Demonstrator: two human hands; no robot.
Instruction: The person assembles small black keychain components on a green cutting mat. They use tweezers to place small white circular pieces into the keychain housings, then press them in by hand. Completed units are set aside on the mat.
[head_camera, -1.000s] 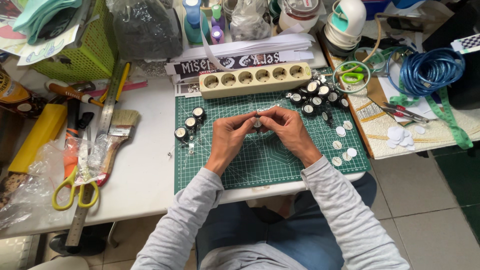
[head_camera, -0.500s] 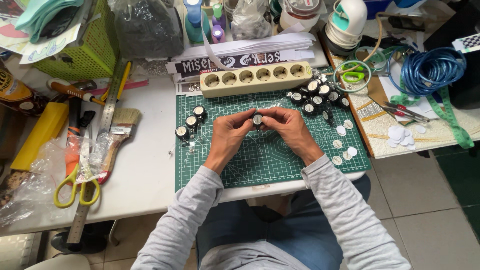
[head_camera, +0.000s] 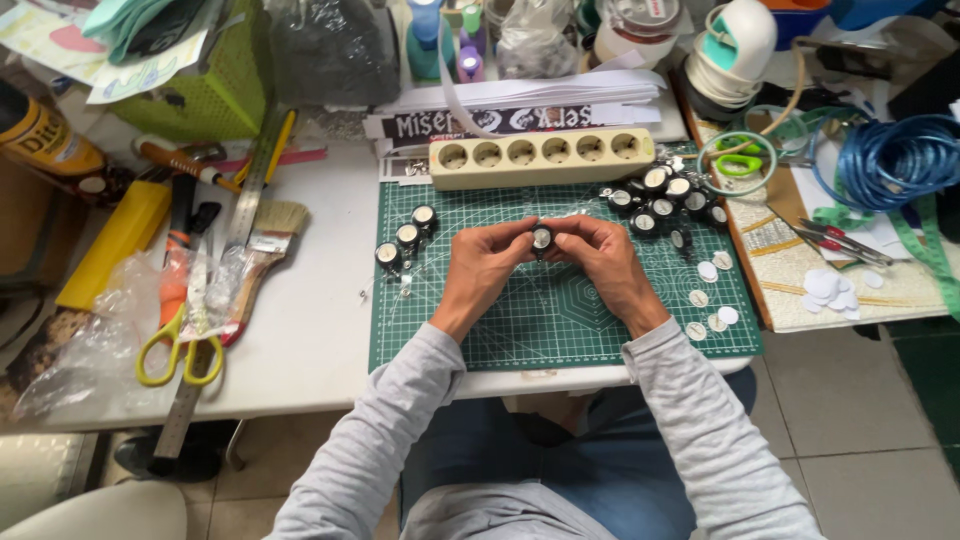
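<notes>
A small round black-rimmed button (head_camera: 541, 238) is pinched between the fingertips of the left hand (head_camera: 487, 266) and the right hand (head_camera: 600, 262), above the middle of the green cutting mat (head_camera: 560, 320). The fingers of both hands are closed on the button from either side, and its pale face is turned upward between them. Three similar buttons (head_camera: 405, 238) are set on the mat just left of the left fingers. A larger cluster of buttons (head_camera: 665, 195) is gathered beyond and to the right of the right fingers. White paper discs (head_camera: 708, 295) are scattered to the right of the right hand, near the mat's edge. A beige power strip (head_camera: 540, 156) is laid across the far edge of the mat, beyond the fingers. Yellow-handled scissors (head_camera: 180, 345), a paintbrush (head_camera: 262, 250) and a steel ruler (head_camera: 240, 220) are seen on the white counter (head_camera: 310, 340), well left of the left hand.
</notes>
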